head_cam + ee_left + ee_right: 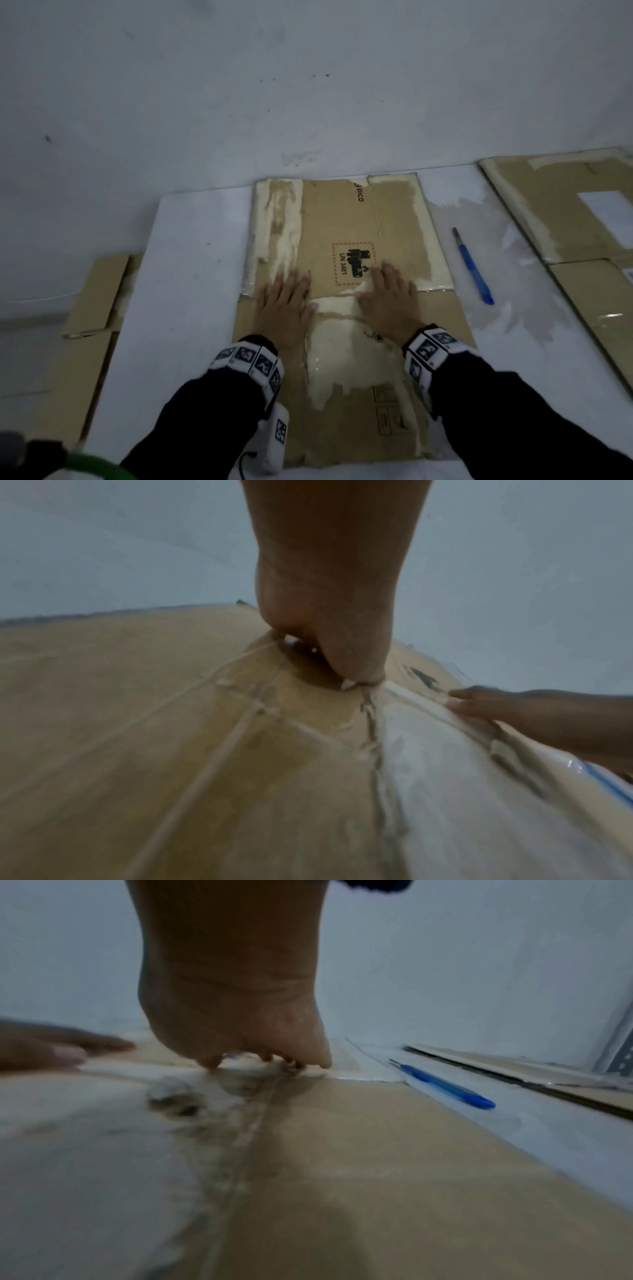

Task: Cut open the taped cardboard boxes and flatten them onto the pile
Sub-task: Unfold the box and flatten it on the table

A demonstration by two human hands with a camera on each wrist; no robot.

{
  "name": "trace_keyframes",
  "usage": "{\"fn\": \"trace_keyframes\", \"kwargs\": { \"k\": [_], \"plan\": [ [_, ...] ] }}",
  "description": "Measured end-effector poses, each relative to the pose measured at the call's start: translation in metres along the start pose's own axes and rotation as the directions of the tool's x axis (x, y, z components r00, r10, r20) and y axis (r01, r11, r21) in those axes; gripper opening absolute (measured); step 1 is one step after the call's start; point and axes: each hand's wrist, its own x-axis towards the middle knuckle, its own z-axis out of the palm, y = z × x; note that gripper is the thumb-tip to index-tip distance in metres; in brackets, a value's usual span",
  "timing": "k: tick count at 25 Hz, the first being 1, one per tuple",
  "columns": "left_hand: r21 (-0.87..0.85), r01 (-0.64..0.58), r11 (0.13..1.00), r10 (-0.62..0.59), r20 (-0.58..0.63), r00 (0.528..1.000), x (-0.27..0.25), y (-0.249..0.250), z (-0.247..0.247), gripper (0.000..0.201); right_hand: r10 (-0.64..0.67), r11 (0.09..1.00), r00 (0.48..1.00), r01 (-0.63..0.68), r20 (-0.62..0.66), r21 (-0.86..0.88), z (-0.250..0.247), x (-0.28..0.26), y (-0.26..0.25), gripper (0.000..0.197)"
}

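Note:
A flattened brown cardboard box (387,219) with torn pale patches and a "UN 3481" battery label lies on the white table (191,274). My left hand (286,301) presses flat on it left of the label, fingers straight. My right hand (390,294) presses flat on it just right of the label. In the left wrist view the left palm (329,588) bears on the cardboard (137,723), with the right hand (514,707) at the right edge. The right wrist view shows the right palm (232,988) down on the cardboard (377,1150). A blue utility knife (472,267) lies on the table, right of the box.
Flattened cardboard (561,205) lies at the right end of the table, with another sheet (603,301) in front of it. More cardboard (92,308) sits low at the left, beside the table. A pale wall (308,85) runs behind. Clear tape film (513,274) lies under the knife.

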Motion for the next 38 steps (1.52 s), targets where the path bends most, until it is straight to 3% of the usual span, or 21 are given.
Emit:
{"fn": "trace_keyframes", "kwargs": {
  "k": [4, 6, 8, 10, 15, 17, 19, 21, 22, 24, 25, 26, 28, 30, 32, 36, 38],
  "plan": [
    [-0.119, 0.0, 0.993, 0.01, 0.081, 0.997, -0.034, 0.019, -0.003, 0.071, -0.264, 0.964, 0.964, 0.264, -0.045, 0.01, 0.026, -0.064, -0.03, 0.072],
    [-0.103, 0.008, 0.995, 0.002, 0.097, 0.995, -0.071, 0.024, 0.011, 0.071, -0.298, 0.954, 0.953, 0.296, -0.056, -0.043, 0.042, -0.097, -0.025, 0.067],
    [-0.081, 0.005, 0.997, 0.0, 0.061, 0.998, -0.102, 0.02, 0.032, 0.074, -0.243, 0.97, 0.968, 0.242, -0.055, -0.029, 0.045, -0.116, -0.012, 0.062],
    [-0.05, 0.026, 0.998, -0.028, -0.048, 0.998, -0.128, 0.012, 0.043, 0.08, -0.185, 0.983, 0.981, 0.184, -0.057, -0.027, 0.044, -0.128, 0.01, 0.06],
    [-0.053, 0.308, 0.95, -0.31, -0.039, 0.95, -0.173, 0.01, 0.069, 0.067, 0.004, 1.0, 1.0, -0.004, -0.022, -0.009, 0.042, -0.176, 0.077, 0.067],
    [-0.102, 0.328, 0.939, -0.333, -0.034, 0.942, -0.174, 0.011, 0.071, 0.068, 0.011, 1.0, 0.997, -0.009, 0.082, -0.023, 0.037, -0.183, 0.093, 0.075],
    [-0.18, 0.351, 0.919, -0.367, -0.063, 0.928, -0.168, 0.016, 0.055, 0.064, 0.028, 1.0, 0.992, -0.029, 0.125, 0.01, 0.021, -0.181, 0.09, 0.068],
    [-0.368, 0.42, 0.83, -0.493, -0.13, 0.86, -0.165, 0.019, 0.034, 0.073, 0.123, 0.981, 0.992, -0.125, 0.023, 0.148, 0.004, -0.179, 0.084, 0.063],
    [-0.432, 0.477, 0.766, -0.568, -0.105, 0.816, -0.162, 0.016, 0.023, 0.084, 0.219, 0.94, 0.976, -0.214, 0.011, 0.264, -0.004, -0.179, 0.084, 0.067],
    [-0.585, 0.57, 0.577, -0.655, 0.085, 0.751, -0.165, 0.007, -0.001, 0.091, 0.395, 0.772, 0.912, -0.394, 0.11, 0.498, -0.018, -0.176, 0.091, 0.077],
    [-0.653, 0.551, 0.521, -0.634, 0.137, 0.761, -0.17, 0.005, -0.01, 0.081, 0.438, 0.675, 0.885, -0.44, 0.159, 0.592, -0.025, -0.176, 0.097, 0.072],
    [-0.701, 0.484, 0.524, -0.576, 0.127, 0.808, -0.176, 0.006, -0.018, 0.062, 0.426, 0.621, 0.888, -0.426, 0.173, 0.658, -0.033, -0.176, 0.103, 0.053],
    [-0.713, 0.293, 0.637, -0.484, -0.074, 0.872, -0.185, 0.026, -0.025, 0.022, 0.356, 0.644, 0.928, -0.328, 0.108, 0.691, -0.042, -0.179, 0.109, 0.005],
    [-0.684, 0.137, 0.716, -0.455, -0.309, 0.835, -0.193, 0.058, -0.019, 0.031, 0.328, 0.654, 0.945, -0.223, -0.005, 0.723, -0.048, -0.189, 0.112, 0.014],
    [-0.689, 0.031, 0.724, -0.451, -0.439, 0.777, -0.202, 0.091, -0.017, 0.034, 0.363, 0.635, 0.926, -0.164, -0.104, 0.755, -0.055, -0.2, 0.126, 0.009],
    [-0.744, -0.07, 0.664, -0.439, -0.464, 0.769, -0.196, 0.149, -0.017, 0.028, 0.49, 0.624, 0.832, -0.125, -0.261, 0.772, -0.081, -0.221, 0.188, 0.01],
    [-0.775, -0.139, 0.617, -0.419, -0.473, 0.775, -0.188, 0.185, -0.024, 0.03, 0.596, 0.624, 0.727, -0.152, -0.341, 0.766, -0.094, -0.226, 0.226, 0.023]
  ]
}}
